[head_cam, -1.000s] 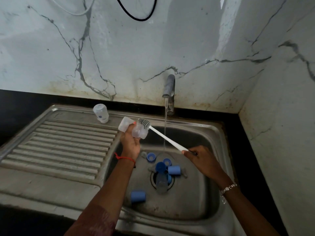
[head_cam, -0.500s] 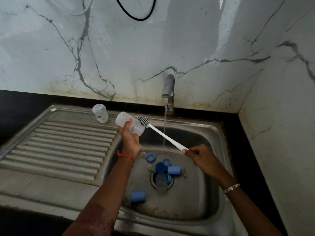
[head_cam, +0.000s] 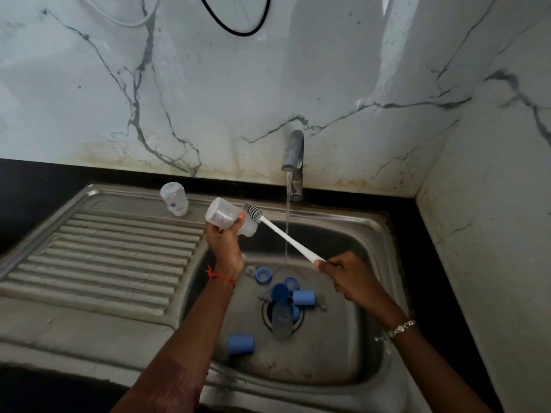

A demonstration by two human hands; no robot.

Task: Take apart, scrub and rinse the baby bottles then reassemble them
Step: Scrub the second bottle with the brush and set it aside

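My left hand (head_cam: pixel 224 244) grips a clear baby bottle (head_cam: pixel 222 215) tilted on its side above the sink's left rim, its mouth facing right. My right hand (head_cam: pixel 347 277) holds the white handle of a bottle brush (head_cam: pixel 284 234); the brush's bristle head sits just outside the bottle's mouth. A second clear bottle (head_cam: pixel 174 199) stands upside down on the drainboard at the back. Several blue caps and rings (head_cam: pixel 303 298) lie in the basin around the drain, one blue cap (head_cam: pixel 241 343) nearer the front, and another bottle (head_cam: pixel 281 318) lies over the drain.
The tap (head_cam: pixel 293 153) runs a thin stream of water into the steel sink (head_cam: pixel 343 347). A ribbed drainboard (head_cam: pixel 98 260) lies to the left. Marble walls close in behind and on the right; a black counter edges the sink.
My left hand has tipped the bottle flatter and shifted it slightly left. The brush head has stayed at the bottle's mouth. The right hand barely moved.
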